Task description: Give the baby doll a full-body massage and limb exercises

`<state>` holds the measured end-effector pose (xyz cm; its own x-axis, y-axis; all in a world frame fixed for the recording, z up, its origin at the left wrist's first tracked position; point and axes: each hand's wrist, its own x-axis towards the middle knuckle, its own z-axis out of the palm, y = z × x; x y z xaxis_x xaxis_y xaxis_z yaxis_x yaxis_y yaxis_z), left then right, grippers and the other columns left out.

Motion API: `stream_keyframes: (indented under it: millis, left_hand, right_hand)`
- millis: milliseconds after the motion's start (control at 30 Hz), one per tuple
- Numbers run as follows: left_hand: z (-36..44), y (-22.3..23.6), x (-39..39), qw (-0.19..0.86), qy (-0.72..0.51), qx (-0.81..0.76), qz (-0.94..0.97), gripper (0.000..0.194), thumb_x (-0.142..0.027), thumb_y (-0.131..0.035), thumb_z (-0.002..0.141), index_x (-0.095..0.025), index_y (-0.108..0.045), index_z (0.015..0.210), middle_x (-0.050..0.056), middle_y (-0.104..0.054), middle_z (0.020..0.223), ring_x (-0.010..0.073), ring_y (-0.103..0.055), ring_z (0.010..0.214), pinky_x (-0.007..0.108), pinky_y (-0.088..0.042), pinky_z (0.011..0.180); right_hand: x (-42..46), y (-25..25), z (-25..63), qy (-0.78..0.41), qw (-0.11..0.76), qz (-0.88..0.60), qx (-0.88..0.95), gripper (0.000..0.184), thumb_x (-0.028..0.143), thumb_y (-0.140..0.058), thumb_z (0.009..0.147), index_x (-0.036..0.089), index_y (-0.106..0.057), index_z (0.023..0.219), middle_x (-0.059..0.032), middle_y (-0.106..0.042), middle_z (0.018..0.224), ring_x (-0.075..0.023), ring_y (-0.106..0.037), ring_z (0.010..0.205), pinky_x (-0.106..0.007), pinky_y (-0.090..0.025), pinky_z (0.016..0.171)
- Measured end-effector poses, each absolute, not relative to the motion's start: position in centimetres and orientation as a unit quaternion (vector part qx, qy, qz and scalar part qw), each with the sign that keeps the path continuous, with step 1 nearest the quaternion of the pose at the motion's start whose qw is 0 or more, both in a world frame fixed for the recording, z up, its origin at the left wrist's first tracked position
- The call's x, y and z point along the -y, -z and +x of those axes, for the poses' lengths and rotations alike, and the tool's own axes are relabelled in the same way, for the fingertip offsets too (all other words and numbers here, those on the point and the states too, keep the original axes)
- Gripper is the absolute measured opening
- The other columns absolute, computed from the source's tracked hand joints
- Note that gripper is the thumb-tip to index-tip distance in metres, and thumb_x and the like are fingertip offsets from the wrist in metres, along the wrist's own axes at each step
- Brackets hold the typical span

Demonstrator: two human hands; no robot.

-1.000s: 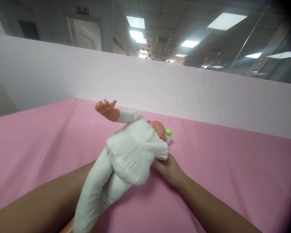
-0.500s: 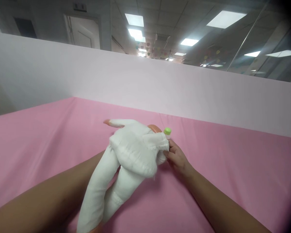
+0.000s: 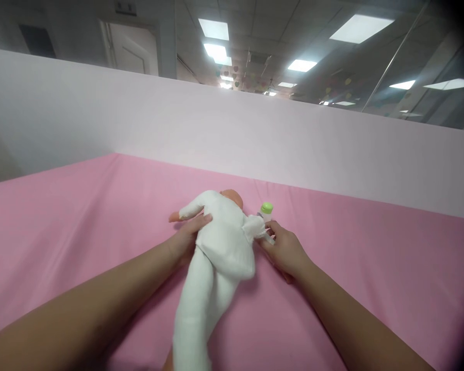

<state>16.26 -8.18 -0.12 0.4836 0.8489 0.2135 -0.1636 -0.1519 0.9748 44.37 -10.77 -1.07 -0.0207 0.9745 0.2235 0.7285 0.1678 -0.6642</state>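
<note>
A baby doll [image 3: 220, 242] in a white one-piece suit lies on the pink sheet [image 3: 371, 273], its head pointing away from me and its legs toward me. My left hand [image 3: 187, 237] rests against the doll's left side, fingers laid over the torso just below its arm. My right hand [image 3: 284, 250] is closed in a pinch on the sleeve of the doll's other arm. A small white bottle with a green cap [image 3: 266, 211] stands just beyond that hand, beside the doll's head.
A pale pink partition wall [image 3: 255, 139] runs along the far edge of the sheet. Above it show ceiling lights and a door [image 3: 127, 49] of the room behind.
The doll has rolled from its side and settled flatter on the sheet; its raised arm came down. My left hand came out from under the doll onto its side.
</note>
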Motion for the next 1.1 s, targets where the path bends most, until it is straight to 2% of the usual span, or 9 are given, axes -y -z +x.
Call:
stream_keyframes:
  millis: [100, 233, 433, 567, 700, 800, 900, 967, 1100]
  left_hand:
    - [17.3, 0.7, 8.4, 0.69, -0.431, -0.223, 0.537, 0.068, -0.051, -0.066, 0.09, -0.015, -0.051, 0.146, 0.019, -0.069, 0.127, 0.0389, -0.064, 0.123, 0.055, -0.049, 0.104]
    - [17.9, 1.3, 7.9, 0.68, -0.438, -0.29, 0.511, 0.059, -0.046, -0.075, 0.086, -0.015, -0.061, 0.134, 0.018, -0.068, 0.131, 0.035, -0.063, 0.125, 0.048, -0.049, 0.106]
    - [16.3, 1.7, 6.3, 0.369, -0.375, -0.52, 0.673, 0.049, -0.065, -0.066, 0.086, -0.018, -0.072, 0.099, 0.009, -0.076, 0.098, 0.0311, -0.07, 0.095, 0.042, -0.053, 0.083]
    - [15.5, 1.4, 5.7, 0.182, -0.36, -0.54, 0.738, 0.033, -0.045, -0.068, 0.087, -0.021, -0.07, 0.11, 0.006, -0.074, 0.102, 0.0256, -0.069, 0.087, 0.037, -0.053, 0.074]
    - [15.0, 0.5, 6.0, 0.13, -0.357, -0.389, 0.839, 0.03, -0.022, -0.058, 0.089, -0.024, -0.072, 0.114, 0.004, -0.074, 0.117, 0.0228, -0.068, 0.105, 0.035, -0.053, 0.091]
    - [15.0, -0.2, 7.0, 0.187, -0.316, -0.378, 0.85, 0.033, -0.023, -0.051, 0.093, -0.024, -0.075, 0.116, 0.003, -0.075, 0.121, 0.0237, -0.068, 0.112, 0.036, -0.053, 0.097]
    - [15.7, -0.6, 8.7, 0.229, -0.276, -0.398, 0.845, 0.048, -0.044, -0.057, 0.095, -0.023, -0.064, 0.138, 0.008, -0.07, 0.131, 0.0288, -0.067, 0.115, 0.041, -0.054, 0.096]
    - [16.2, -0.6, 9.6, 0.228, -0.237, -0.396, 0.857, 0.083, -0.062, -0.07, 0.083, -0.022, -0.049, 0.152, 0.013, -0.063, 0.142, 0.0363, -0.063, 0.124, 0.047, -0.053, 0.098]
    - [16.1, -0.2, 9.7, 0.207, -0.168, -0.403, 0.876, 0.125, -0.067, -0.084, 0.065, -0.021, -0.024, 0.165, 0.022, -0.029, 0.166, 0.047, -0.03, 0.151, 0.058, -0.039, 0.113]
  right_hand:
    - [10.1, 1.8, 44.6, -0.117, 0.273, -0.618, 0.728, 0.023, 0.037, -0.057, 0.094, 0.026, -0.067, 0.11, -0.0074, -0.071, 0.103, -0.026, -0.067, 0.088, -0.036, -0.046, 0.07]
    - [10.2, 2.0, 44.3, -0.011, 0.238, -0.615, 0.752, 0.021, 0.022, -0.055, 0.089, 0.022, -0.068, 0.106, -0.009, -0.07, 0.106, -0.0282, -0.062, 0.097, -0.039, -0.045, 0.08]
    - [12.7, 1.1, 42.0, -0.076, 0.314, -0.602, 0.73, 0.031, 0.032, -0.048, 0.099, 0.025, -0.056, 0.129, -0.0063, -0.068, 0.112, -0.0231, -0.064, 0.087, -0.037, -0.048, 0.074]
    - [14.3, 1.2, 40.3, -0.126, 0.323, -0.529, 0.774, 0.034, 0.045, -0.05, 0.101, 0.028, -0.056, 0.13, -0.0064, -0.065, 0.123, -0.0256, -0.063, 0.104, -0.042, -0.051, 0.09]
    - [14.8, 1.7, 39.8, -0.124, 0.27, -0.526, 0.797, 0.05, 0.057, -0.058, 0.096, 0.032, -0.054, 0.139, -0.0075, -0.06, 0.131, -0.0327, -0.053, 0.125, -0.052, -0.044, 0.105]
    - [15.0, 2.2, 39.5, -0.132, 0.259, -0.532, 0.796, 0.065, 0.059, -0.063, 0.092, 0.03, -0.047, 0.148, -0.0109, -0.057, 0.138, -0.0367, -0.049, 0.129, -0.057, -0.042, 0.106]
    - [15.0, 2.6, 38.8, -0.146, 0.278, -0.524, 0.791, 0.066, 0.051, -0.064, 0.093, 0.03, -0.042, 0.152, -0.0125, -0.055, 0.143, -0.0375, -0.046, 0.133, -0.057, -0.041, 0.107]
    - [14.9, 2.8, 38.3, -0.154, 0.287, -0.522, 0.788, 0.071, 0.047, -0.066, 0.091, 0.029, -0.039, 0.154, -0.0139, -0.051, 0.147, -0.0383, -0.044, 0.135, -0.058, -0.04, 0.108]
    - [14.6, 2.8, 38.1, -0.185, 0.258, -0.549, 0.773, 0.09, 0.051, -0.074, 0.082, 0.026, -0.033, 0.158, -0.0153, -0.041, 0.157, -0.0402, -0.033, 0.145, -0.06, -0.034, 0.115]
